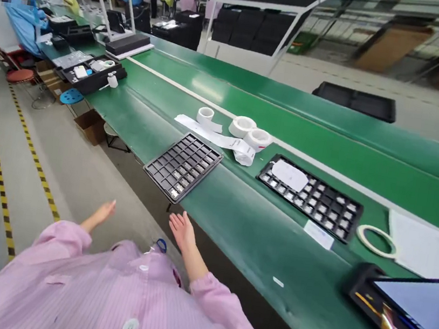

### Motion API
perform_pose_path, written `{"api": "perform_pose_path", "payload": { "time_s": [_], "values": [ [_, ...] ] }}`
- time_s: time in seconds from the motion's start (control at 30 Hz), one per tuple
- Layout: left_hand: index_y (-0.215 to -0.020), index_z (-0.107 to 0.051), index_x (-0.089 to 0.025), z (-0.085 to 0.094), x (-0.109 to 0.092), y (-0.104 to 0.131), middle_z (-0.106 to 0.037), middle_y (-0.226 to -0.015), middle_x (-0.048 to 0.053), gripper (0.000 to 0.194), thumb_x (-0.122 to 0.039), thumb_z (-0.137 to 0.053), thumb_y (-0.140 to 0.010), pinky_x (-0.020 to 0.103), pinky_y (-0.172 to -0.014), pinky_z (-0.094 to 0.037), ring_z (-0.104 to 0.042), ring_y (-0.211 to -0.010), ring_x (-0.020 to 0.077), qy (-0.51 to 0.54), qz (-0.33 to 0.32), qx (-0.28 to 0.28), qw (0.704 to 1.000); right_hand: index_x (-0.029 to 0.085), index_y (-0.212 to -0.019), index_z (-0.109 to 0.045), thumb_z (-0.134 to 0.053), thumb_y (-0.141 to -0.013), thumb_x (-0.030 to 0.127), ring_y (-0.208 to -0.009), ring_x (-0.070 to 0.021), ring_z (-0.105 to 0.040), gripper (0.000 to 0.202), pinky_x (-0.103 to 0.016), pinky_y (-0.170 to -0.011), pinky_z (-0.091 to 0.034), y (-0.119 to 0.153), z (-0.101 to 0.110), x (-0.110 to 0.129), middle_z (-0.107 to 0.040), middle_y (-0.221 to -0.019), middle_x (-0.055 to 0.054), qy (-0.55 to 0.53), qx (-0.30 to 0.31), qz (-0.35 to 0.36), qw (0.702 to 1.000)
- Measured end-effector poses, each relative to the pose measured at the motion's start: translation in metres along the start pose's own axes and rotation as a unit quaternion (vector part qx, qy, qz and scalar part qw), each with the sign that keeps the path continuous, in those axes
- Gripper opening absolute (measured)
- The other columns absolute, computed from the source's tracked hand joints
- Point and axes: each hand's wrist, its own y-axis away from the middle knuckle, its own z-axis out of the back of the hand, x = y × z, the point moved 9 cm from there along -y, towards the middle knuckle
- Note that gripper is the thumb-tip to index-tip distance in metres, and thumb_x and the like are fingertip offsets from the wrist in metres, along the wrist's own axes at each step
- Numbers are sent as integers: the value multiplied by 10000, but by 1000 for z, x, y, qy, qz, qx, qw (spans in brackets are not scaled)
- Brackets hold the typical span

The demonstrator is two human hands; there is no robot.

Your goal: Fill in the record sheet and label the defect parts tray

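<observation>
My left hand is held out over the floor, away from the bench, with nothing in it. Palm up and fingers apart, my right hand is empty, just below the near corner of a black compartment tray. Small metallic parts fill some of that tray's cells, along its right side. A second black tray lies farther right, holding many small parts, with a white piece on top. White tape rolls and a long label strip rest behind the first tray.
The green bench runs diagonally. On its right are a tape ring, white sheets and a device with a screen. A black box of items stands on the left part. People work in the background.
</observation>
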Motion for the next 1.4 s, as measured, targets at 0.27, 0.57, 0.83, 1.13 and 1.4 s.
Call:
{"api": "perform_pose_path", "payload": {
  "time_s": [0.27, 0.57, 0.83, 1.13, 1.4],
  "values": [
    [-1193, -537, -144, -36, -120, -119, -557, -1204, 107, 425, -463, -508, -914, 468, -951, -452, -553, -1086, 230, 45, -4, 132, 990, 136, -1135, -564, -538, -922, 353, -870, -154, -624, 305, -335, -743, -546, -53, -71, 16, -616, -1053, -67, -111, -105, 65, 986],
    [-1160, -558, -134, -109, -157, -154, -589, -1140, 103, 439, -490, -512, -907, 433, -882, -504, -593, -1005, 211, 43, 124, 384, 914, 125, -1061, -583, -562, -912, 331, -690, -103, -617, 255, -253, -610, -534, -2, -59, -34, -637, -885, -26, -118, -190, 100, 970],
    [-1136, -575, -116, -129, -167, -103, -644, -1059, 94, 321, -346, -553, -915, 395, -840, -545, -643, -926, 186, -14, 121, 418, 900, 150, -1006, -569, -691, -771, 353, -508, -87, -568, 334, -208, -477, -460, 67, -65, -94, -640, -730, 10, -145, -184, 152, 960],
    [-1254, -506, -147, -181, -98, 36, -721, -874, 104, 479, -190, -663, -803, 429, -742, -595, -701, -831, 286, -138, 34, 471, 871, 263, -803, -673, -806, -421, 361, -646, -202, -635, 417, -353, -651, -467, 204, 3, -171, -690, -710, 59, -231, -261, 310, 885],
    [-1149, -574, -114, -312, 58, 291, -716, -800, 96, 288, -246, -539, -896, 399, -777, -591, -708, -753, 246, -219, 72, 594, 771, 223, -1058, -654, -783, -588, 336, -992, -226, -631, 501, -339, -895, -437, 440, 126, -281, -708, -1021, -16, -267, -332, 436, 793]
  ]
}}
